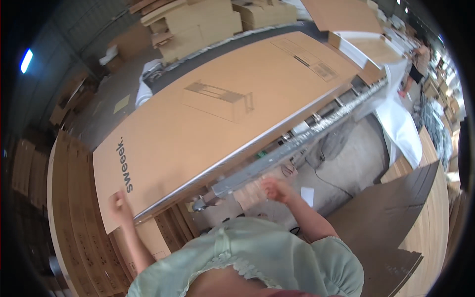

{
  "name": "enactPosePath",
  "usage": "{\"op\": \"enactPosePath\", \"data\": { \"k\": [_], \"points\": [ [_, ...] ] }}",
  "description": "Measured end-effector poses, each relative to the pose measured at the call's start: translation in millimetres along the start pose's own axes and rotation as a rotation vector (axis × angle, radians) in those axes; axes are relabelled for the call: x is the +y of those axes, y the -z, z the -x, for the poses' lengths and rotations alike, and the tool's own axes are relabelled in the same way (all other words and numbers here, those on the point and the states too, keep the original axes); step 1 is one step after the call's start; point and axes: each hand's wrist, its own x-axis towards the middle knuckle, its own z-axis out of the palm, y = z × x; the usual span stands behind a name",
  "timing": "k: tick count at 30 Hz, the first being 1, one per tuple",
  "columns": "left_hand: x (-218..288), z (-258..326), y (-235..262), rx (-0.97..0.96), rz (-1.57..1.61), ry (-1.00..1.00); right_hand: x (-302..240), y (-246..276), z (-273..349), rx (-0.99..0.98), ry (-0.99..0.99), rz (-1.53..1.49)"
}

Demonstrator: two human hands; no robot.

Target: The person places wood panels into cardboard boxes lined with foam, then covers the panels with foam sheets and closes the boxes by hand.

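Observation:
A long, flat brown cardboard box (168,133) lies on the roller conveyor, its printed top showing a line drawing, dark lettering and a label. My left hand (120,209) is over the box's near left corner with bent fingers; it is smeared by motion, and I cannot tell whether it touches the cardboard. Off the near side of the conveyor's metal rail (277,161), my right hand (278,190) hangs with loosely curled fingers and no object visible in it.
Stacked cartons (79,213) stand at the left. An open box with white lining (346,49) sits farther along the conveyor, near white sheeting (401,123). Brown cardboard (381,218) rests on boards at the right. Another person (420,62) stands at the far right.

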Motion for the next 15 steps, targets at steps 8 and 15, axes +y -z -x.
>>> {"op": "enactPosePath", "data": {
  "k": [8,15],
  "points": [
    [272.5,66.0,-178.7,-0.761,0.342,-0.773,-59.7,93.0,122.4,0.511,0.703,-0.348],
    [311.5,98.6,-287.2,-0.832,0.285,-0.831,-57.1,144.6,184.2,0.504,0.891,-0.597]
  ]
}}
